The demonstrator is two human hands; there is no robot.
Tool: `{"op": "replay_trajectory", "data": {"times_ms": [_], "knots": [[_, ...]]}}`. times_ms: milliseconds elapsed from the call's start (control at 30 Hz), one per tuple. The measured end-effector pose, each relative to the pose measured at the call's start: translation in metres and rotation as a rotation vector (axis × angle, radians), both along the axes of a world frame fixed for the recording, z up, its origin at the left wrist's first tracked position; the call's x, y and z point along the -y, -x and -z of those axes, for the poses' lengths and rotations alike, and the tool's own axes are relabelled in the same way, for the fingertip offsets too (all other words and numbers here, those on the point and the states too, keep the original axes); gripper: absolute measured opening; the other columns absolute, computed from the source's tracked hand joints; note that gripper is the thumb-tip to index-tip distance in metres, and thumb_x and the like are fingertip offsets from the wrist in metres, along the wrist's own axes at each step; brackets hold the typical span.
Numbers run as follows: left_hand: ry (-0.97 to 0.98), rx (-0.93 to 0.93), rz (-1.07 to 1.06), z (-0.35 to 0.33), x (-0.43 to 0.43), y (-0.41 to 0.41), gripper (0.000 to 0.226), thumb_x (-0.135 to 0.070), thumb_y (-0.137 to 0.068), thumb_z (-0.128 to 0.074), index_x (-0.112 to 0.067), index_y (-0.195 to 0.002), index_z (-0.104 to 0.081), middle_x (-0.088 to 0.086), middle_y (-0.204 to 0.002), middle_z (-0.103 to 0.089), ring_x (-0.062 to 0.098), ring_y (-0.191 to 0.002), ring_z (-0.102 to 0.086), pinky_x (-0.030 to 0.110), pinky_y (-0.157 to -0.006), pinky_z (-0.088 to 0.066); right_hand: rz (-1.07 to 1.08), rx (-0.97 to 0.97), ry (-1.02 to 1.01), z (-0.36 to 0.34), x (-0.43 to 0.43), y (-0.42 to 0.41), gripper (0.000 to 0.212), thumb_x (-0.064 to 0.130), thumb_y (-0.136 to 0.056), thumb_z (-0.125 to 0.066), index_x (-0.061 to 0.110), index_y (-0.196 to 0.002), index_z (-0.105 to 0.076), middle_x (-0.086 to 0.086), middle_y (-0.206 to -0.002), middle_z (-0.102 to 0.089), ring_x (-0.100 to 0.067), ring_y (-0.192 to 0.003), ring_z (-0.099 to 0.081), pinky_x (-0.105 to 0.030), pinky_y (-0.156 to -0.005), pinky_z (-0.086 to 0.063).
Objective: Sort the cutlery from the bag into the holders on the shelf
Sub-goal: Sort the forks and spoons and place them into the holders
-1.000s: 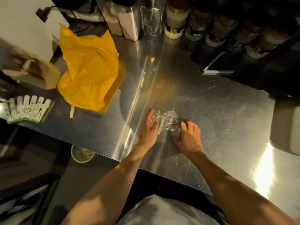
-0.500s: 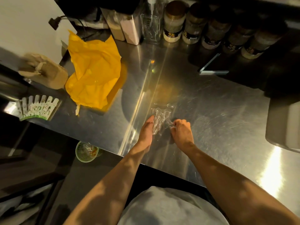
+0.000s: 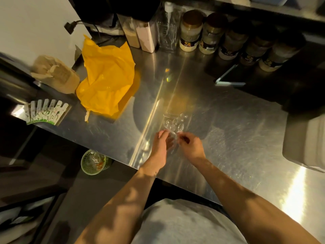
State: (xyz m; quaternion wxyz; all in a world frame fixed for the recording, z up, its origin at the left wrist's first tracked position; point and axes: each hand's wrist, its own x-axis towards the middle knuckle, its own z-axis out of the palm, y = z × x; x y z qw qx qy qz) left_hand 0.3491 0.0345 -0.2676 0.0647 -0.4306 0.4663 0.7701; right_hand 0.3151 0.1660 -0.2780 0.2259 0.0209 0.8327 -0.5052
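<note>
Looking down from the head view: a steel counter (image 3: 228, 131) with one small clear bag (image 3: 174, 131) lying on it near the front edge, just ahead of both hands. Inside it are clear plastic spoons (image 3: 175, 123), see-through and glossy, bowls pointing away from the person and handles toward them. Roughly five or six bowls show, but the exact count is hard to tell through the glare.

Left hand (image 3: 161, 145) has its fingers curled onto the near end of the bag and holds it. Right hand (image 3: 191, 147) pinches the same end between thumb and forefinger, so both hands are closed on the plastic. The two hands sit close together, almost touching.

Other things, counted:
- one crumpled yellow plastic bag (image 3: 107, 81), back left of the spoons and well apart from them
- one brown paper bag (image 3: 56, 74), touching the yellow one's left side
- one fan of green-and-white packets (image 3: 45, 111) at the left counter edge, about seven
- five round jars (image 3: 190, 30) with dark lids in a row along the back
- one clear pump bottle (image 3: 168, 29) left of the jars
- two tall rectangular containers (image 3: 140, 36) left of the bottle
- one green basket (image 3: 94, 162) below the counter edge
- one grey bin (image 3: 306, 143) at the far right
</note>
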Motion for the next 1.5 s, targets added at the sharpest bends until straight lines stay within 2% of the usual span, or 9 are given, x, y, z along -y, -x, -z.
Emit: {"op": "replay_trajectory", "data": {"times_ms": [167, 367, 467, 667, 767, 867, 967, 1100, 1500], "knots": [[-0.153, 0.045, -0.094, 0.002, -0.005, 0.001, 0.033, -0.029, -0.105, -0.053, -0.009, -0.131, -0.057, 0.018, -0.114, -0.071, 0.025, -0.087, -0.07, 0.034, -0.071, -0.057, 0.003, -0.003, 0.152, -0.008, 0.014, -0.014, 0.022, 0.0, -0.09, -0.07, 0.016, -0.106, -0.073, 0.004, -0.096, -0.076, -0.008, -0.087, -0.072, -0.02, -0.083, -0.057], [-0.101, 0.086, -0.154, 0.007, 0.008, -0.005, 0.016, -0.01, -0.107, -0.046, -0.012, -0.107, -0.062, 0.004, -0.084, -0.075, 0.021, -0.08, -0.071, 0.035, -0.065, -0.056, 0.075, 0.142, 0.248, 0.002, 0.011, -0.017, 0.029, 0.007, -0.085, -0.08, 0.009, -0.111, -0.066, -0.003, -0.097, -0.073, -0.013, -0.088, -0.071, -0.024, -0.078, -0.059], [-0.067, 0.09, -0.135, 0.009, 0.027, -0.013, 0.019, -0.007, -0.108, -0.043, -0.013, -0.122, -0.054, 0.006, -0.097, -0.071, 0.015, -0.081, -0.074, 0.032, -0.065, -0.057, 0.182, 0.126, 0.055, 0.01, 0.004, -0.01, 0.009, 0.027, -0.095, -0.067, 0.019, -0.098, -0.069, -0.002, -0.088, -0.073, -0.019, -0.082, -0.069, -0.039, -0.079, -0.06], [0.043, 0.112, -0.032, 0.013, 0.042, -0.025, 0.037, 0.0, -0.105, -0.045, -0.009, -0.141, -0.043, 0.008, -0.103, -0.069, 0.016, -0.08, -0.067, 0.034, -0.069, -0.056, 0.138, 0.121, -0.314, 0.018, 0.025, -0.001, 0.046, 0.051, -0.09, -0.065, 0.007, -0.084, -0.073, -0.012, -0.085, -0.073, -0.031, -0.085, -0.069, -0.035, -0.077, -0.052], [0.067, 0.121, 0.029, 0.014, 0.043, -0.025, 0.049, 0.005, -0.104, -0.041, -0.006, -0.151, -0.032, 0.005, -0.101, -0.069, 0.016, -0.08, -0.066, 0.027, -0.063, -0.058, 0.135, 0.119, -0.438, 0.022, 0.045, -0.003, 0.071, 0.068, -0.077, -0.069, 0.007, -0.112, -0.065, -0.011, -0.114, -0.063, -0.033, -0.114, -0.057, -0.042, -0.091, -0.049], [-0.028, 0.084, -0.027, 0.01, 0.047, -0.024, 0.065, 0.011, -0.101, -0.041, -0.015, -0.157, -0.02, 0.015, -0.115, -0.067, 0.024, -0.089, -0.067, 0.037, -0.079, -0.061, 0.105, 0.127, -0.549, 0.018, 0.059, -0.002, 0.08, 0.06, -0.08, -0.074, 0.004, -0.132, -0.051, -0.013, -0.131, -0.05, -0.035, -0.127, -0.045, -0.046, -0.098, -0.046], [-0.087, 0.066, 0.008, 0.008, 0.057, -0.024, 0.068, 0.012, -0.1, -0.043, -0.018, -0.157, -0.023, 0.017, -0.118, -0.066, 0.026, -0.092, -0.067, 0.044, -0.09, -0.058, 0.079, 0.107, -0.587, 0.018, 0.068, 0.001, 0.062, 0.044, -0.091, -0.066, -0.001, -0.132, -0.053, -0.019, -0.134, -0.05, -0.038, -0.127, -0.044, -0.047, -0.099, -0.046], [-0.085, 0.11, 0.015, 0.006, 0.067, -0.018, 0.056, 0.01, -0.101, -0.043, -0.014, -0.151, -0.034, 0.012, -0.1, -0.07, 0.019, -0.079, -0.068, 0.035, -0.075, -0.059, 0.097, 0.106, -0.531, 0.023, 0.068, 0.003, 0.036, 0.028, -0.099, -0.055, 0.003, -0.125, -0.063, -0.017, -0.128, -0.057, -0.035, -0.125, -0.047, -0.043, -0.1, -0.043], [-0.19, 0.066, 0.097, -0.005, 0.076, 0.014, 0.045, 0.011, -0.102, -0.038, -0.009, -0.142, -0.043, 0.016, -0.097, -0.064, 0.021, -0.077, -0.061, 0.037, -0.073, -0.058, 0.289, 0.081, -0.106, 0.004, 0.048, -0.004, 0.005, 0.021, -0.096, -0.067, 0.019, -0.098, -0.07, -0.002, -0.089, -0.074, -0.018, -0.082, -0.07, -0.029, -0.07, -0.055]]}}
